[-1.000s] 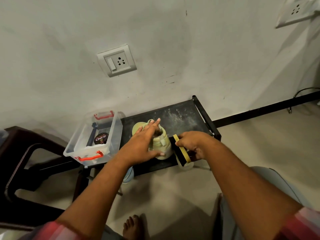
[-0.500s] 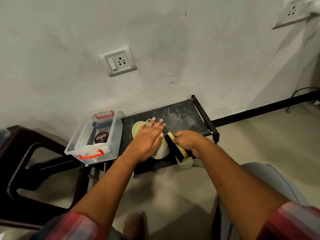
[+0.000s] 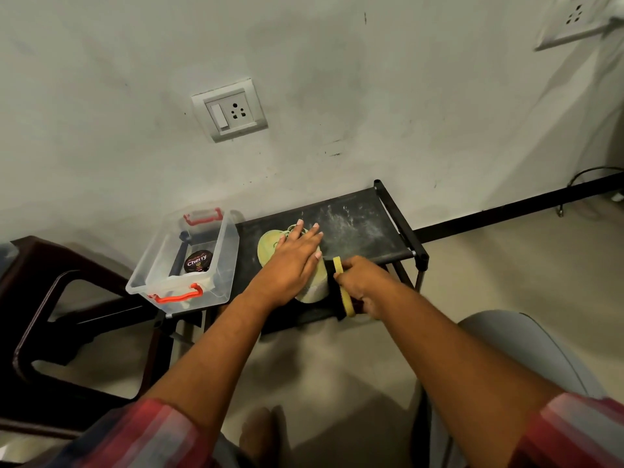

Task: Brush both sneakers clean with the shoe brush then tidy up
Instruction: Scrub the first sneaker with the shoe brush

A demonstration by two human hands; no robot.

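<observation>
Left grip: laid flat on sneaker, fingers straight.
Right grip: wrapped round brush.
Stage: sneaker likely being brushed; tidying not yet done.

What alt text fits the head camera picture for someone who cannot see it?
A person's left hand presses flat on a pale yellow sneaker on a dusty black rack, while the right hand grips a yellow-backed shoe brush against its side. A clear box holding a polish tin stands left.
</observation>
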